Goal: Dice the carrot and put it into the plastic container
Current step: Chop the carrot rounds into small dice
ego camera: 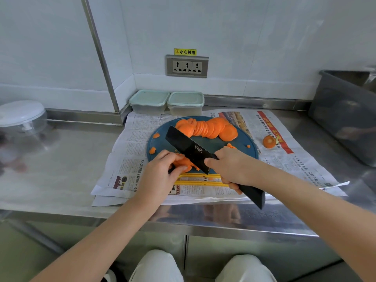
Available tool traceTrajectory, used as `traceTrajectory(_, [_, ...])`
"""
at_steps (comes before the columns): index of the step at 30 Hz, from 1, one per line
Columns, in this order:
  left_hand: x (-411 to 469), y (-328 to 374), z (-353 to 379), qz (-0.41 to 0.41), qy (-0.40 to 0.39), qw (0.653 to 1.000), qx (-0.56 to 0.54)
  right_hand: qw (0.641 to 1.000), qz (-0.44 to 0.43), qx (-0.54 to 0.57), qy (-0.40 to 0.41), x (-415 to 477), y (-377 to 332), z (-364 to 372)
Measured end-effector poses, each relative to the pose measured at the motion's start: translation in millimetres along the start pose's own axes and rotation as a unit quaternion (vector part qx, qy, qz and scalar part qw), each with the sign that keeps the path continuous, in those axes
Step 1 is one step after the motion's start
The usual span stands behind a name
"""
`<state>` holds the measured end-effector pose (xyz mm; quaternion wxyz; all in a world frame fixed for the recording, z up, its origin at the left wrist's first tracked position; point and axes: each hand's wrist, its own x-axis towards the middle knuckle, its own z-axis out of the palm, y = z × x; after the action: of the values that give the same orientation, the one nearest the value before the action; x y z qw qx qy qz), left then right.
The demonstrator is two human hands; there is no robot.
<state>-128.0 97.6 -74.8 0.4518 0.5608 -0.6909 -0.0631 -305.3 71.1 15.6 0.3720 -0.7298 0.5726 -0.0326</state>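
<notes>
A row of orange carrot slices lies across the far side of a round dark-blue cutting board. My left hand grips a small stack of carrot pieces at the board's near edge. My right hand holds the handle of a black cleaver, whose blade slants over that stack. A few small carrot bits lie behind my right hand. Two lidded plastic containers stand against the back wall.
Newspaper covers the steel counter under the board. A carrot end lies on the paper to the right. A grey tub stands at far right, a clear lidded bowl at far left. A wall socket sits above the containers.
</notes>
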Motion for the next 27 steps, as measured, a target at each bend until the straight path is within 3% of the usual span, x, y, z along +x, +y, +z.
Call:
traceTrajectory(8, [0,0,0,-0.019,0.000,1.000,0.000,0.997,0.033,0.063,-0.031,0,2,-5])
traceTrajectory(27, [1,-6,4,-0.022,0.017,1.000,-0.005,0.999,0.028,0.025,-0.018,19,-7,22])
